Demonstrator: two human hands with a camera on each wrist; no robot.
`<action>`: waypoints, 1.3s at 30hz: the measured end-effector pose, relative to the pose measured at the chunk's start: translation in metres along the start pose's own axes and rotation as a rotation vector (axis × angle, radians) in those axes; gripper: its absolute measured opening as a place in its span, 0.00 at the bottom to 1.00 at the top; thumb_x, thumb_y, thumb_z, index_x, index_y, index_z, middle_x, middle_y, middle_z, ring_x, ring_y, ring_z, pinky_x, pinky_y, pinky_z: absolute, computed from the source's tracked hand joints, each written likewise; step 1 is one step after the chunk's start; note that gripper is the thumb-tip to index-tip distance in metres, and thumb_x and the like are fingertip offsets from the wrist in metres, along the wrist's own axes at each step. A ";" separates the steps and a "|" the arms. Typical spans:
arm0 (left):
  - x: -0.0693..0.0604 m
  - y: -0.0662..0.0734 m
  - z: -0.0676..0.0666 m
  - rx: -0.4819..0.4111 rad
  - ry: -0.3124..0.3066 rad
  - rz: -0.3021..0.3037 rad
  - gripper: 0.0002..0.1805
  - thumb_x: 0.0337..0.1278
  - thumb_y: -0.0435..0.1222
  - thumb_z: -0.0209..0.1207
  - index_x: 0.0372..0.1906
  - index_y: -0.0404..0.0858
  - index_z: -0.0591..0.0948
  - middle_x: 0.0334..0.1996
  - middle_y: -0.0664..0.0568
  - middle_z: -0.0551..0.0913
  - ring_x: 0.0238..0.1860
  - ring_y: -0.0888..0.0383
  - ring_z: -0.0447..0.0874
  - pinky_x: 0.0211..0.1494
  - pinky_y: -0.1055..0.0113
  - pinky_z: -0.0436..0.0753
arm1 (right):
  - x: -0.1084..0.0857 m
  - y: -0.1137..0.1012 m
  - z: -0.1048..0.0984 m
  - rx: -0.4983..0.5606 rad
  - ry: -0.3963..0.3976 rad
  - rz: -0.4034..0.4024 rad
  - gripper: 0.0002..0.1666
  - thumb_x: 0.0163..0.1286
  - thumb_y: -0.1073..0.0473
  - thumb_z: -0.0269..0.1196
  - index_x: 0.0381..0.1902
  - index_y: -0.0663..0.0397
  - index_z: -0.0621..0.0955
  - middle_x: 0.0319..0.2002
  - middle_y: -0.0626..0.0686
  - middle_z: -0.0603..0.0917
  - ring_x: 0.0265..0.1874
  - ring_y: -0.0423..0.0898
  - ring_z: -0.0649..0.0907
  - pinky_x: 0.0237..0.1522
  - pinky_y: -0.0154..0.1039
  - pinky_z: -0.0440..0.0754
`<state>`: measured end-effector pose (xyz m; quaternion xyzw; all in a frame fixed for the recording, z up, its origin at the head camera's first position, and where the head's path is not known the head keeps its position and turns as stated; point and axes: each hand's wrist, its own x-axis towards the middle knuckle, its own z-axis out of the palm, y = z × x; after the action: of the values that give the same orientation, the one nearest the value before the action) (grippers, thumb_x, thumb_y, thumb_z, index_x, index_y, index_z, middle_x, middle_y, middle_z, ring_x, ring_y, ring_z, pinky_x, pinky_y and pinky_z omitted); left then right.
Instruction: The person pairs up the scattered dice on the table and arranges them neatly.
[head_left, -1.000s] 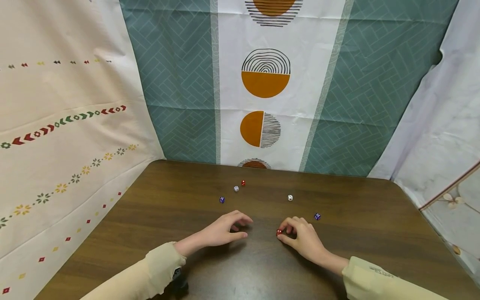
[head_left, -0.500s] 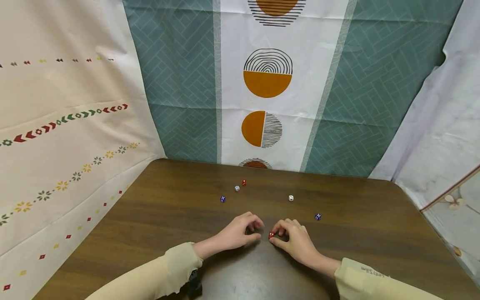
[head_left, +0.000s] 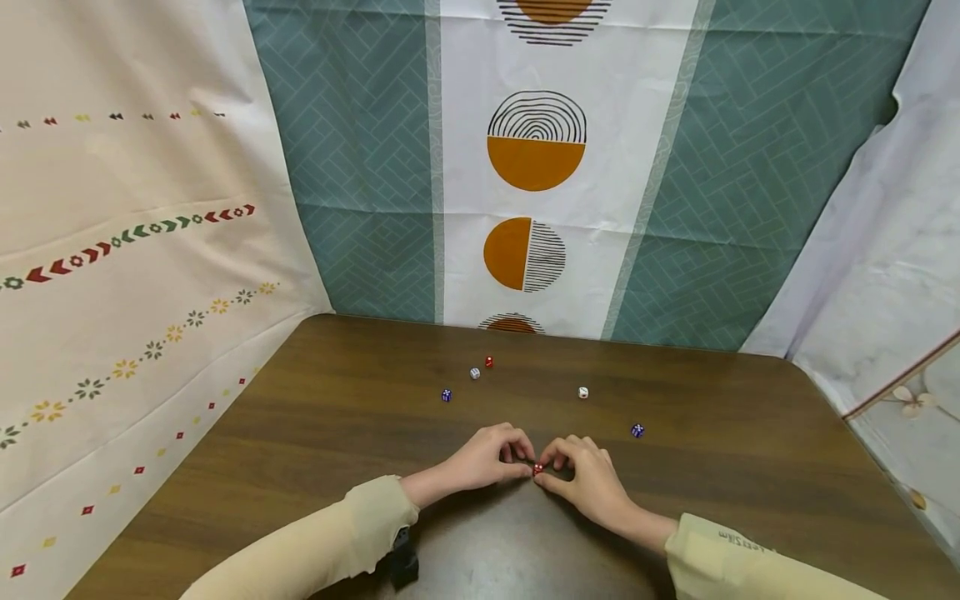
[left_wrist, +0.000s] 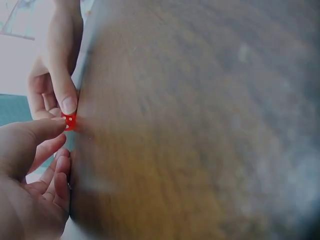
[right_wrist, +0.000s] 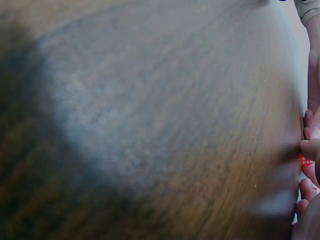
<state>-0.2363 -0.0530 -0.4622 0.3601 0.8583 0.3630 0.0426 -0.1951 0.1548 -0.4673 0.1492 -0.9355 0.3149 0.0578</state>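
A small red die (head_left: pixel 537 469) with white pips is between the two hands, just above or on the brown table. My right hand (head_left: pixel 588 479) pinches it between thumb and forefinger. From the other side my left hand (head_left: pixel 487 457) meets it, thumb and forefinger tips closing on the die. In the left wrist view the left thumb overlaps one side of the red die (left_wrist: pixel 70 122), and the right thumb lies on its edge. At the right wrist view's edge, the red die (right_wrist: pixel 305 161) is mostly hidden by fingers.
Behind the left hand lie a blue die (head_left: pixel 446 395), a pale die (head_left: pixel 475 373) and another red die (head_left: pixel 489 362). A white die (head_left: pixel 583 392) and a second blue die (head_left: pixel 637 431) lie beyond the right hand. Fabric hangs behind the wooden table (head_left: pixel 337 375).
My left hand has moved right until its fingertips meet the red die. My right hand has brought that die a little to the left. The other dice have stayed put.
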 end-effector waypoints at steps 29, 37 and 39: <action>0.004 0.010 0.004 0.126 -0.003 -0.092 0.06 0.55 0.42 0.69 0.37 0.50 0.84 0.35 0.56 0.79 0.29 0.69 0.71 0.33 0.76 0.68 | 0.003 0.007 -0.004 0.032 -0.016 -0.031 0.11 0.54 0.51 0.76 0.30 0.33 0.82 0.27 0.37 0.77 0.32 0.36 0.72 0.40 0.36 0.64; 0.007 0.011 0.006 0.155 0.010 -0.111 0.06 0.54 0.44 0.70 0.36 0.52 0.85 0.33 0.58 0.79 0.28 0.69 0.70 0.32 0.76 0.68 | 0.006 0.007 -0.008 0.017 -0.027 -0.026 0.12 0.51 0.48 0.77 0.28 0.29 0.82 0.26 0.36 0.76 0.30 0.38 0.71 0.39 0.39 0.59; 0.007 0.011 0.007 0.156 0.010 -0.120 0.05 0.54 0.44 0.70 0.35 0.53 0.85 0.33 0.59 0.79 0.29 0.69 0.70 0.32 0.75 0.68 | 0.006 0.008 -0.008 0.019 -0.032 -0.034 0.12 0.51 0.48 0.77 0.28 0.29 0.82 0.26 0.36 0.76 0.30 0.38 0.71 0.40 0.39 0.60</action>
<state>-0.2330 -0.0393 -0.4586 0.3085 0.9042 0.2937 0.0321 -0.2033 0.1640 -0.4645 0.1705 -0.9306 0.3204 0.0469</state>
